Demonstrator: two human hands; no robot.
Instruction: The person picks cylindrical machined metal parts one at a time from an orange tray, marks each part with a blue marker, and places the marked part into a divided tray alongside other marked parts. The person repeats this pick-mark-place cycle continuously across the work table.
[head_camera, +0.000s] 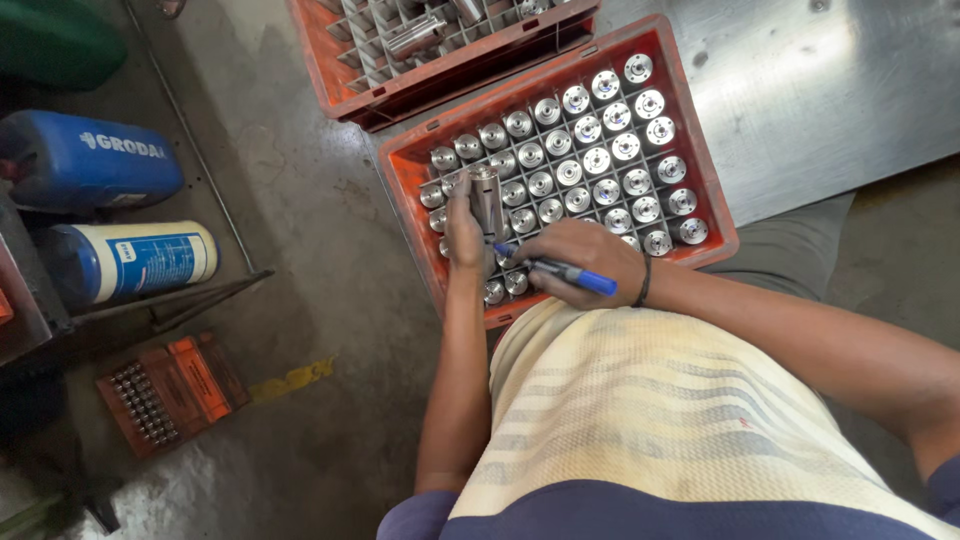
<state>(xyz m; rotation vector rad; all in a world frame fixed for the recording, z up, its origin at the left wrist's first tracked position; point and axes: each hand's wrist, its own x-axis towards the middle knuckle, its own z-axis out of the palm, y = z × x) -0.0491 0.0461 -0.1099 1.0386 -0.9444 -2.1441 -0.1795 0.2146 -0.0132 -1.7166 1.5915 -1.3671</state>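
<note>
Seen from the head camera, the left hand (464, 232) is clamped around a metal part (486, 197), a short steel cylinder lifted just above the near-left corner of the orange crate (703, 150). The part's long axis runs roughly up and down the picture, tilted a little, with its far end pointing away from the person toward the crate's middle and its near end buried in the fingers. The right hand (585, 262) is closed on a blue marker (556, 269). The marker lies nearly level across the picture, its cap end out to the right past the knuckles and its tip pointing left, close to the lower end of the part; whether tip and metal touch cannot be told. The crate sits on a grey metal sheet (800, 90) and its grid holds rows of similar round parts standing upright, faces up. A second crate (330, 70) stands just beyond it. On the floor to the left lie two blue canisters (100, 210) and a small orange case (175, 390).
</note>
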